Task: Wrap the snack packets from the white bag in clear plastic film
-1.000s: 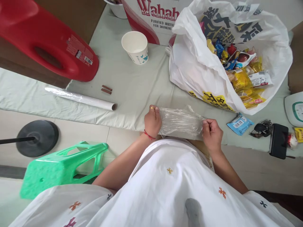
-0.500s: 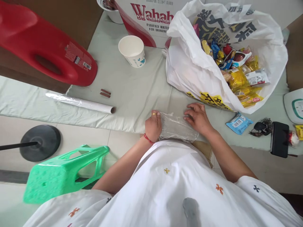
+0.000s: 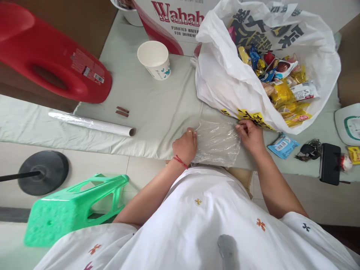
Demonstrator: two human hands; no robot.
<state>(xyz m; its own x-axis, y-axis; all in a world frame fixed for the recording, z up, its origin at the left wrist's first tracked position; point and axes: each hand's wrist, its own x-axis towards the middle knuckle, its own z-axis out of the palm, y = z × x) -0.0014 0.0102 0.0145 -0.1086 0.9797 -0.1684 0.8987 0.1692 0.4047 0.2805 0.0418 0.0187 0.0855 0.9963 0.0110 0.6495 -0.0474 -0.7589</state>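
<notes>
At lower centre, the shirt [image 3: 208, 210] may cover part of the film's near edge. The film [image 3: 218, 144], clear, wrinkled and shiny, spans between both hands at centre, over the tabletop [image 3: 157, 101]: left fingers [image 3: 194, 132] and right fingers [image 3: 238, 127] pinch its sides. At upper left, the jug [image 3: 64, 60] is cut off.

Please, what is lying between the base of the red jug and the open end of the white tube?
Two thin brown strips lie there on the cloth, between the jug and the tube. The head view shows it.
</notes>
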